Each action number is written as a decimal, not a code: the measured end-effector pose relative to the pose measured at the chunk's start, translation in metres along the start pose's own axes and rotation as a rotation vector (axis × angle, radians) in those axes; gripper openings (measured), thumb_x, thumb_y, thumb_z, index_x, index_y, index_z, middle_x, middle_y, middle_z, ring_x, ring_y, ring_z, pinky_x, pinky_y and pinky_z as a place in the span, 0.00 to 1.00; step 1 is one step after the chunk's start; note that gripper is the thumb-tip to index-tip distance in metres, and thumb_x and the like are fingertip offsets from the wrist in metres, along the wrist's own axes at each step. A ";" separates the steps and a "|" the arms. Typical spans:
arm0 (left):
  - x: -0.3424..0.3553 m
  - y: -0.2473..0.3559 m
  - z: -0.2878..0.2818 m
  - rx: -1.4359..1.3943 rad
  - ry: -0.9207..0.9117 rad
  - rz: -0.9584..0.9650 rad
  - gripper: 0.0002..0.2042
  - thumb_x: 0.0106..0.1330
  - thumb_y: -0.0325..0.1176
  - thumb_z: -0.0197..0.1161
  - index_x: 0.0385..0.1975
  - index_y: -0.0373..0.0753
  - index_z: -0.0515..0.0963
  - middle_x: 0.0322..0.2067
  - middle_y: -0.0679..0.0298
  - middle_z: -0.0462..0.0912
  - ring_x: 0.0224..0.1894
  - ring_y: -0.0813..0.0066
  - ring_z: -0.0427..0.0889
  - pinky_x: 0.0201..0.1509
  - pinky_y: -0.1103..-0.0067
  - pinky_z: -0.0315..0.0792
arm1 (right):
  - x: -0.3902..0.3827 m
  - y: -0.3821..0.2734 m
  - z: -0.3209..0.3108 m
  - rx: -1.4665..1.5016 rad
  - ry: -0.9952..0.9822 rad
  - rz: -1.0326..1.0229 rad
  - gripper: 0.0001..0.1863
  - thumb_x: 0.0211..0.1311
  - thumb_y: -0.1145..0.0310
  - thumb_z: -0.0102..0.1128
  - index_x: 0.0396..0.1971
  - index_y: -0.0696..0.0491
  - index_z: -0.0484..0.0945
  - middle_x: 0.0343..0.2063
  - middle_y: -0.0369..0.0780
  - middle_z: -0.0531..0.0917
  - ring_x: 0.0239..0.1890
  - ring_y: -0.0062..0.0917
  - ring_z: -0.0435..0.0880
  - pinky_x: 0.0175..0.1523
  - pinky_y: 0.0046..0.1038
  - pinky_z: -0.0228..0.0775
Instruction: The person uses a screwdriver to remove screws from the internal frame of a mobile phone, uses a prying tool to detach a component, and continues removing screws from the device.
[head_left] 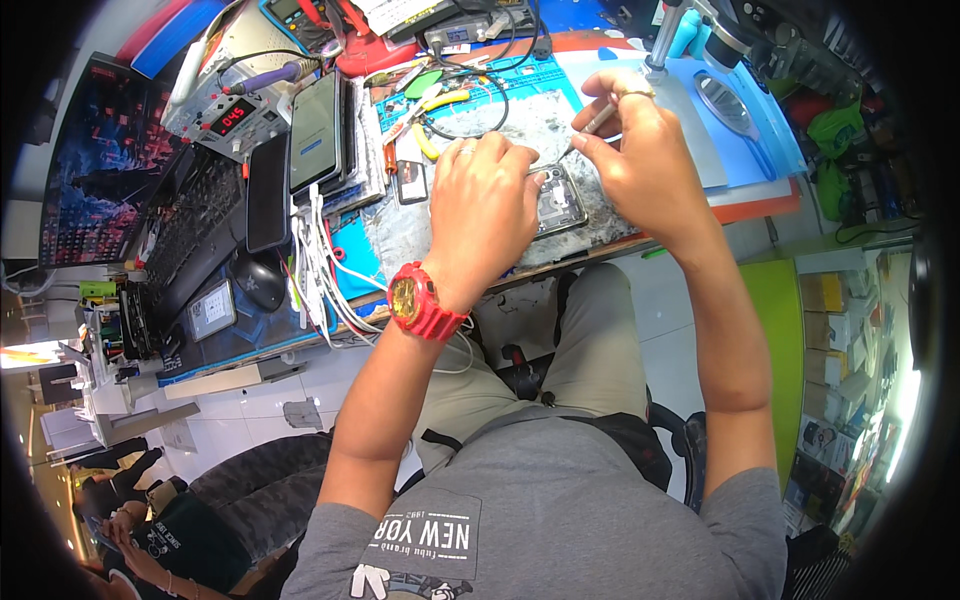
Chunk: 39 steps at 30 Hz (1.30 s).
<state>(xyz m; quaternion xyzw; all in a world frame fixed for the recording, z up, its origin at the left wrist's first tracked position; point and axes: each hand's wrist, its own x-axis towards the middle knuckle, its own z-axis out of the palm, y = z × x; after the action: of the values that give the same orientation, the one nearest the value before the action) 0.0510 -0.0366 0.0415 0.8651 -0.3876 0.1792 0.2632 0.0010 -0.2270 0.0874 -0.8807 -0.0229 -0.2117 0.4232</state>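
My left hand (pixel 482 205), with a red wristwatch (pixel 420 300) on the wrist, presses down on an opened black phone (pixel 562 200) that lies on a worn grey work mat (pixel 500 120). My right hand (pixel 640 150) holds a thin metal tool (pixel 596 122) like a pen, its tip pointing down at the phone's upper edge. Both hands sit close together over the phone. Most of the phone is hidden under my left hand.
Several phones (pixel 315 130) lie to the left beside white cables (pixel 315 260), a black keyboard (pixel 195 225) and a mouse (pixel 262 283). A meter with a red display (pixel 232 117) stands at the back left. A microscope stand (pixel 690 30) and magnifier (pixel 728 100) are at the right.
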 end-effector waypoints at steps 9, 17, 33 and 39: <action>0.014 -0.025 0.002 0.103 -0.019 0.021 0.09 0.69 0.38 0.69 0.37 0.41 0.90 0.35 0.60 0.86 0.43 0.57 0.85 0.62 0.59 0.73 | 0.002 -0.009 0.008 0.169 0.081 -0.022 0.20 0.65 0.81 0.70 0.55 0.62 0.75 0.38 0.44 0.88 0.40 0.25 0.90 0.46 0.28 0.83; -0.017 -0.017 -0.001 0.126 0.046 -0.052 0.09 0.66 0.32 0.70 0.42 0.37 0.87 0.41 0.58 0.84 0.48 0.57 0.83 0.68 0.56 0.65 | -0.009 0.002 0.035 0.093 0.059 -0.054 0.15 0.62 0.81 0.67 0.48 0.62 0.75 0.30 0.49 0.88 0.35 0.41 0.91 0.43 0.37 0.80; -0.045 0.001 -0.007 0.089 0.028 -0.132 0.04 0.68 0.32 0.70 0.36 0.40 0.87 0.40 0.63 0.85 0.47 0.57 0.83 0.69 0.55 0.67 | -0.004 0.002 0.040 -0.260 0.068 -0.246 0.10 0.63 0.74 0.69 0.41 0.62 0.81 0.38 0.50 0.88 0.37 0.47 0.89 0.43 0.42 0.81; -0.044 0.001 -0.007 0.082 0.025 -0.130 0.04 0.68 0.32 0.70 0.35 0.40 0.86 0.39 0.63 0.85 0.46 0.57 0.83 0.69 0.55 0.67 | -0.001 -0.003 0.037 -0.191 0.029 -0.237 0.10 0.63 0.74 0.68 0.40 0.63 0.82 0.39 0.51 0.88 0.38 0.49 0.88 0.45 0.44 0.80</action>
<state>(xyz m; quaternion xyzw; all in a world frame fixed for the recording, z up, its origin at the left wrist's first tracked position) 0.0211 -0.0075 0.0247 0.8963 -0.3194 0.1882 0.2434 0.0121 -0.1968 0.0685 -0.9050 -0.1004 -0.2740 0.3097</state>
